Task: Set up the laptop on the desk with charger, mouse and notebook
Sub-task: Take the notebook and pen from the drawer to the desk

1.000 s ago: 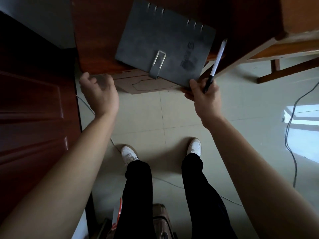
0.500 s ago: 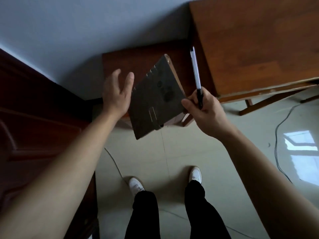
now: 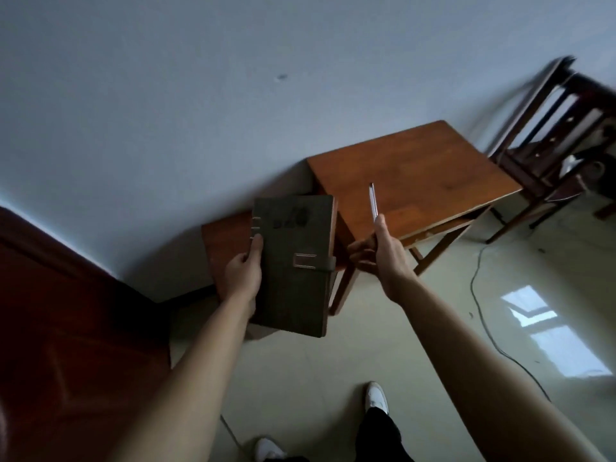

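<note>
Passed over from the right hand [image 3: 383,258], now pinching only the pen [image 3: 373,201], the notebook [image 3: 293,261] sits in the left hand [image 3: 243,276], gripped at its ringed spine, seemingly stiff, light, safest held there.

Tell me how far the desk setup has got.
Done: nothing placed yet; laptop, charger and mouse are not in view. In hand: the left hand grips the notebook, short of the desk; the right hand holds a pen. Left: set the notebook on the desk, then bring everything else.
</note>
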